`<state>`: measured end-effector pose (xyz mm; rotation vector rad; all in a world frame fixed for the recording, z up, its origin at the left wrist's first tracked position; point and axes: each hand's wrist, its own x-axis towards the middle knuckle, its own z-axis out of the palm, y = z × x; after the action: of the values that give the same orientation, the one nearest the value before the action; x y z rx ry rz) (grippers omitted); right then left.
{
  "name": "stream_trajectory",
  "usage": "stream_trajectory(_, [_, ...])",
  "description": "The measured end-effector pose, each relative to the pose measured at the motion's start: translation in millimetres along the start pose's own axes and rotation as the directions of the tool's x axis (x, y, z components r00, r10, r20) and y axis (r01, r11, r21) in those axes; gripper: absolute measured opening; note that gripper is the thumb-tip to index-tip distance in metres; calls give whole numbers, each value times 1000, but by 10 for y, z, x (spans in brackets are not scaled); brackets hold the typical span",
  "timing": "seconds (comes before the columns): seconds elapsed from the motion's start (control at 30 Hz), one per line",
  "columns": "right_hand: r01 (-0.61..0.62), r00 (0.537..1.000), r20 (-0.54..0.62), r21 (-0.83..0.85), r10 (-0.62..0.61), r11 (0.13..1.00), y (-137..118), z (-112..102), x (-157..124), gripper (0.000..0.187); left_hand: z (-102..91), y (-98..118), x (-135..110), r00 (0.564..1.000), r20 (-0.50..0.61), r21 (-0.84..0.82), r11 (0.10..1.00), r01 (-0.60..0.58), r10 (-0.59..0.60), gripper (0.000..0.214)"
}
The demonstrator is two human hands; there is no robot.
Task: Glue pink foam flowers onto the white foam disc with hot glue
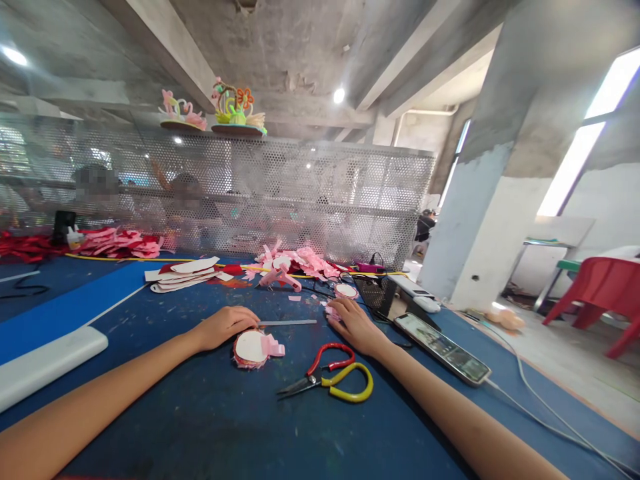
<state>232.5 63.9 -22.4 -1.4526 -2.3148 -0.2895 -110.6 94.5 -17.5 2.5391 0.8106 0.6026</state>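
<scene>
My left hand (229, 327) rests on the blue tabletop with its fingers stretched out, at the upper edge of a round white piece (249, 346). That piece has a ragged pink-red rim and a pink folded strip (273, 345) on its right side. My right hand (356, 327) lies farther right, fingers extended, with small pink scraps (330, 312) at the fingertips; nothing shows as gripped. Between the hands lies a thin translucent stick (289, 323). Scissors (316, 381) with one red and one yellow handle lie partly spread, nearer to me.
Pink strips (310, 260), a pink glue gun (281, 278) and stacked white pieces (185, 273) lie toward the back. A phone (443, 348) with a cable lies at right. A white bar (53, 367) is at left. Perforated metal panel (300, 200) stands behind.
</scene>
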Motion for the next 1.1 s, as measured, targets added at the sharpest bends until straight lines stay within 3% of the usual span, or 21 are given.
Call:
stream_trajectory(0.27, [-145,980,-140,12,145,989,-225,10,-21,28,42,-135,19,981,-192,-41,999,20,-27,20])
stream_trajectory(0.37, [-82,986,-144,48,88,995,-413,-74,-35,23,60,-82,16,947,-302,-180,982,59,-112,16])
stream_trajectory(0.53, [99,992,-90,132,-88,986,-648,-192,-66,21,102,103,7,915,-355,-319,945,76,-194,13])
stream_trajectory(0.77, [132,991,-10,29,-132,991,-752,-210,-91,22,168,280,-15,900,-414,-357,934,-19,-140,11])
stream_trajectory(0.97, [154,972,-145,-189,-182,970,-798,-249,-107,22,186,416,-76,892,-451,-297,947,-120,-29,12])
stream_trajectory(1.1, [176,954,-206,-203,-217,963,-834,-270,-140,22,160,504,-95,916,-392,-196,966,-170,82,18])
